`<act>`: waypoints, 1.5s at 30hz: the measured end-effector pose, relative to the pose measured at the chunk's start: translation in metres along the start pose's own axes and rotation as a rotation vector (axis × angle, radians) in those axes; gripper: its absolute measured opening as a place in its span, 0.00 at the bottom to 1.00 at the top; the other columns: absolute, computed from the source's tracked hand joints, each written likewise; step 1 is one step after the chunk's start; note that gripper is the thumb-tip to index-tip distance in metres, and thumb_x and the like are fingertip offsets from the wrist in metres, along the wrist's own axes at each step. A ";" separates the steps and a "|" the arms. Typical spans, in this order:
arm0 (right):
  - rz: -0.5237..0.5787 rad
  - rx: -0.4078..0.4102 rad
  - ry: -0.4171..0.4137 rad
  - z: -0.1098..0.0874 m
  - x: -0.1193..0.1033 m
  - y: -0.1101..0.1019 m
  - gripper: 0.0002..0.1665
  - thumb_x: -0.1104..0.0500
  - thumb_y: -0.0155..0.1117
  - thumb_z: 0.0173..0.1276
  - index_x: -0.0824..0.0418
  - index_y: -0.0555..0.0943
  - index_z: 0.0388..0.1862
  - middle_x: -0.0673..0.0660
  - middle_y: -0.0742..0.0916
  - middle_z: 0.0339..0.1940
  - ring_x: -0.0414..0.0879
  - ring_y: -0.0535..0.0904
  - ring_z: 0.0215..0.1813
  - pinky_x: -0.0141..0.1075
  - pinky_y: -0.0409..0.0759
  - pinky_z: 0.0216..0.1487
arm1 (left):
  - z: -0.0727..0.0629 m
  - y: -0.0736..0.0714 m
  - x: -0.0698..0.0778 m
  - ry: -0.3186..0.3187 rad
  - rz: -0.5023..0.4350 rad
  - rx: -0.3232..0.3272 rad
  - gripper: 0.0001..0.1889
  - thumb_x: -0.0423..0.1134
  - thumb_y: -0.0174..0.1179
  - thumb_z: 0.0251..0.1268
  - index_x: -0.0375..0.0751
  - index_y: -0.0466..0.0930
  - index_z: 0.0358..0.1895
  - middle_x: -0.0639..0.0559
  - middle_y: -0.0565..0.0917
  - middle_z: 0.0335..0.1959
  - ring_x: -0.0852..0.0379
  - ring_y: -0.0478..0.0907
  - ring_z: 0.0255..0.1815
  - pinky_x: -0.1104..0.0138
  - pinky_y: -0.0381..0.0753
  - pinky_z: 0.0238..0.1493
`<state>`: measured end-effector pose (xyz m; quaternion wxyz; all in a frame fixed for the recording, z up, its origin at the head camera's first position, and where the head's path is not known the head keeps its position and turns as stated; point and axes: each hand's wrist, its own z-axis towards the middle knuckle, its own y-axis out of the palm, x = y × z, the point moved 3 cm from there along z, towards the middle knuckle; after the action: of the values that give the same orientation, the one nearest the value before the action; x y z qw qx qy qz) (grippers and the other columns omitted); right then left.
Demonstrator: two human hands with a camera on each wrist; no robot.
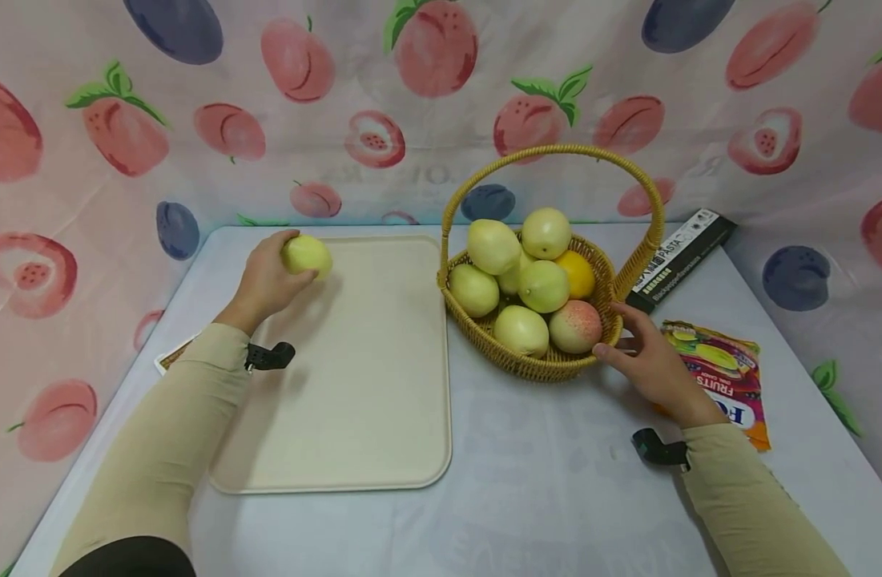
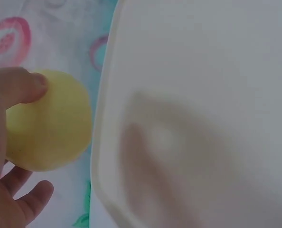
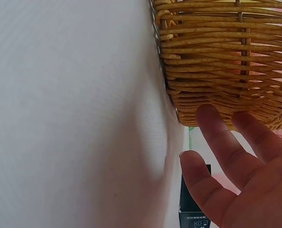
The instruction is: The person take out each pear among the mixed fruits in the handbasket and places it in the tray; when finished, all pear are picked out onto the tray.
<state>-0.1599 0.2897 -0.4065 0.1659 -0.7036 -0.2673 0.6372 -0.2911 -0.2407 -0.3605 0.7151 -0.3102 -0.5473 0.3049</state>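
We see the left hand (image 1: 267, 276) gripping a yellow fruit (image 1: 308, 256) above the tray (image 1: 354, 385); the right hand (image 1: 653, 369), fingers loosely extended, touches the basket (image 1: 530, 369). A slackened grip, we judge, could drop the fruit. The handle (image 1: 553, 149) obstructs the heaped fruits (image 1: 544, 286); a pasta box (image 1: 682, 258) and candy packet (image 1: 725, 361) lie beyond.

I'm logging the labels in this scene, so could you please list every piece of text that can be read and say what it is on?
"PASTA": on the black-and-white box.
"Black", starting a longer line: same box; the rest is too small.
"FRUITS": on the candy bag.
"CANDY": same bag; its large brand lettering is partly hidden.
Faint marks on the tablecloth and patterned backdrop: too blurred to read.
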 end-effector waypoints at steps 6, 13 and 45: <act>0.010 0.003 0.003 0.000 0.000 0.000 0.52 0.41 0.61 0.74 0.57 0.44 0.83 0.72 0.55 0.79 0.71 0.65 0.67 0.66 0.70 0.60 | 0.009 0.002 -0.015 -0.087 -0.012 -0.007 0.39 0.36 0.68 0.62 0.28 0.60 0.73 0.28 0.65 0.70 0.32 0.60 0.70 0.43 0.58 0.71; 0.010 0.010 0.000 0.001 0.001 0.001 0.52 0.42 0.61 0.74 0.58 0.45 0.83 0.73 0.56 0.79 0.71 0.66 0.67 0.66 0.70 0.60 | 0.018 0.004 -0.030 -0.151 -0.016 0.021 0.39 0.37 0.67 0.63 0.29 0.58 0.74 0.29 0.65 0.71 0.32 0.60 0.71 0.45 0.57 0.72; 0.011 0.019 -0.027 0.001 0.003 0.001 0.50 0.45 0.61 0.75 0.60 0.46 0.83 0.73 0.59 0.77 0.66 0.69 0.64 0.54 0.73 0.56 | 0.029 0.013 -0.059 -0.315 -0.164 0.076 0.39 0.39 0.59 0.70 0.35 0.50 0.79 0.34 0.59 0.75 0.39 0.54 0.75 0.51 0.55 0.74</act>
<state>-0.1604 0.2909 -0.4098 0.1656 -0.6948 -0.2595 0.6500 -0.3331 -0.2753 -0.3995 0.6540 -0.1857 -0.6642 0.3108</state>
